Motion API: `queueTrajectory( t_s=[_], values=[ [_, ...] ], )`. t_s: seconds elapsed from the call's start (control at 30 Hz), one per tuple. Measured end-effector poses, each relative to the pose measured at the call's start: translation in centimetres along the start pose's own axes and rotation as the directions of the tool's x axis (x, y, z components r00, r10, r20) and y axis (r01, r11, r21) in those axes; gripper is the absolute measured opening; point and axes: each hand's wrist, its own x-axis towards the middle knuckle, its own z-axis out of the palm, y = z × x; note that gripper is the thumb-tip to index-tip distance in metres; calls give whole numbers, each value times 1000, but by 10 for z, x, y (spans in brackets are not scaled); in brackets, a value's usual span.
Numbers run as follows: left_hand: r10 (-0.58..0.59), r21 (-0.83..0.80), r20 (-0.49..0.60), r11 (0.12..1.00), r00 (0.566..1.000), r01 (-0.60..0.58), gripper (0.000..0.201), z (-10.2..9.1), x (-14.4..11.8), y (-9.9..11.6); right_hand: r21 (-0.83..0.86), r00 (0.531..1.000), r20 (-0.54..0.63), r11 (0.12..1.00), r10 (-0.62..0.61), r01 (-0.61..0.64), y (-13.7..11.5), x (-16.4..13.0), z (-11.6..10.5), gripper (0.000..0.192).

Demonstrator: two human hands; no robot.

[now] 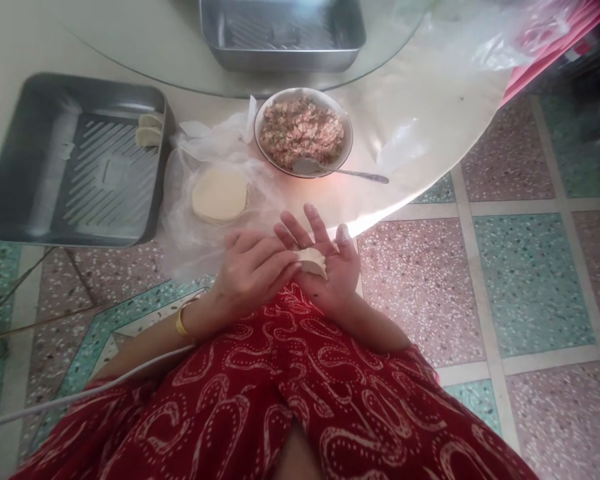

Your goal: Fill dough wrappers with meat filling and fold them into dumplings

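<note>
A folded dumpling (314, 261) lies in the upturned palm of my right hand (330, 267), just off the table's near edge and above my lap. My left hand (253, 270) reaches across and pinches the dumpling's left edge with its fingertips. A stack of round dough wrappers (219, 195) rests on thin plastic on the table just beyond my hands. Behind it stands a metal bowl (347, 123) of minced meat filling (300, 130) with a spoon (340, 172) lying in it.
A metal tray (40, 167) at the left holds two finished dumplings (149, 130) in its far right corner. Another metal tray (280, 60) sits on a glass turntable (180, 73) at the back. Clear plastic sheeting (430, 113) covers the table's right side. Tiled floor lies below.
</note>
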Motion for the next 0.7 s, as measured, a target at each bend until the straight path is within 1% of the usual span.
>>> queueTrajectory(
  t_s=[0.1,0.23,0.37,0.53,0.7],
  values=[
    [37,14,-5,999,999,-37,7,2,-1,0,23,1000,5,1000,15,-15,1,2,-3,46],
    [23,20,33,1000,999,-23,10,-2,0,-1,57,999,-2,997,50,-50,1,3,-5,46],
    [21,40,29,999,999,-22,15,-4,3,-3,25,997,-24,997,75,-74,-1,0,-2,47],
    [64,-15,92,998,994,-63,8,-1,4,-1,30,991,-43,991,130,-129,-3,1,0,43],
    [72,-31,106,997,992,-69,10,-2,5,0,67,984,-68,985,165,-161,-4,2,0,51]
  ],
)
